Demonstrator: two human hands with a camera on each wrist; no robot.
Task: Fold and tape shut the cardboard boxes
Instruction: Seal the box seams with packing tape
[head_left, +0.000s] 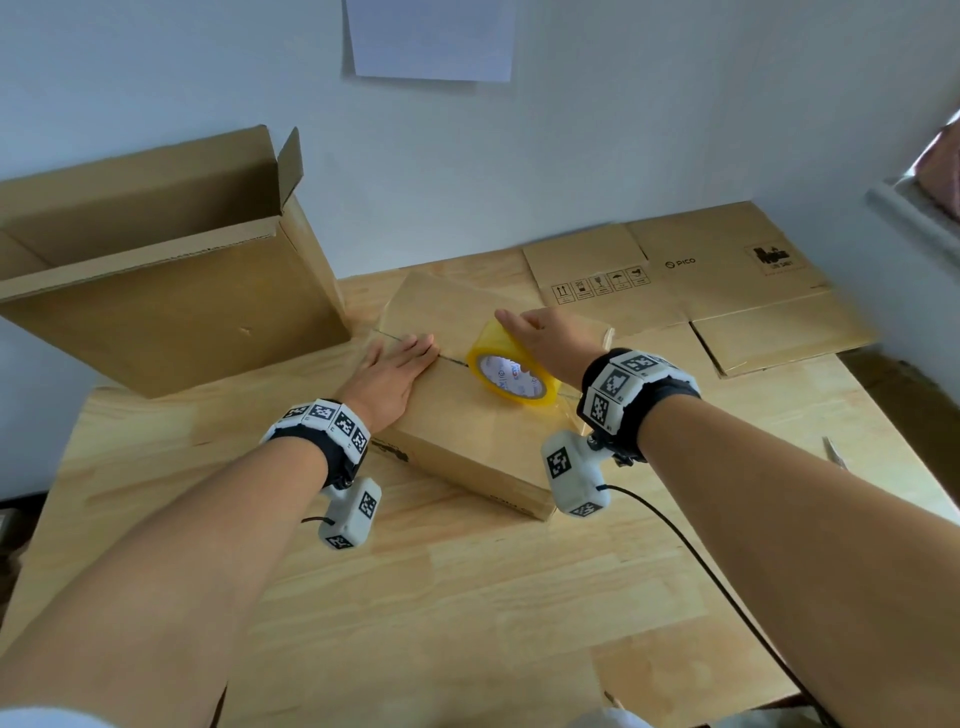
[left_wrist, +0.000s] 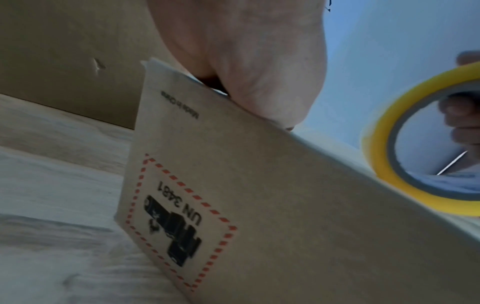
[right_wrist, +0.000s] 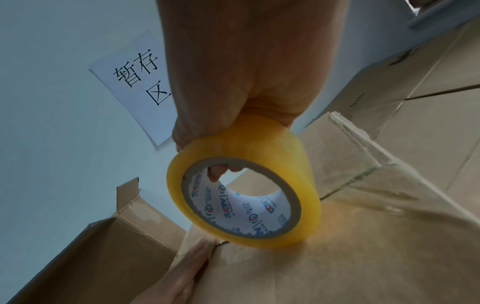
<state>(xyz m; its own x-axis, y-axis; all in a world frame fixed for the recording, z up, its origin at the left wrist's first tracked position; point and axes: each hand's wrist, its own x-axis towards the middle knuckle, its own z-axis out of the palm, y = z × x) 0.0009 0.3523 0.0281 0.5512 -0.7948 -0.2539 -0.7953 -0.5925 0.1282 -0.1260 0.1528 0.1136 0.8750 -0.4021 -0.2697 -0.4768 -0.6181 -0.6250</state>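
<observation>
Centrally on the worktop (head_left: 467, 597) lies a flat brown cardboard box (head_left: 467, 441), flaps closed; the left hand (head_left: 395, 379) presses it flat-fingered, the right hand (head_left: 550, 338) grips a yellow tape roll (head_left: 511, 374) standing on its seam.

The flat cardboard sheet (head_left: 691, 270) at the back of the table says "PICO". It also has a row of small shipping signs, too small to read. The side of the closed box (left_wrist: 259, 205) says "UN 3481" inside a red dashed frame, and "Made in China" higher up. The white paper (right_wrist: 130, 82) on the wall says "暂存区".
</observation>
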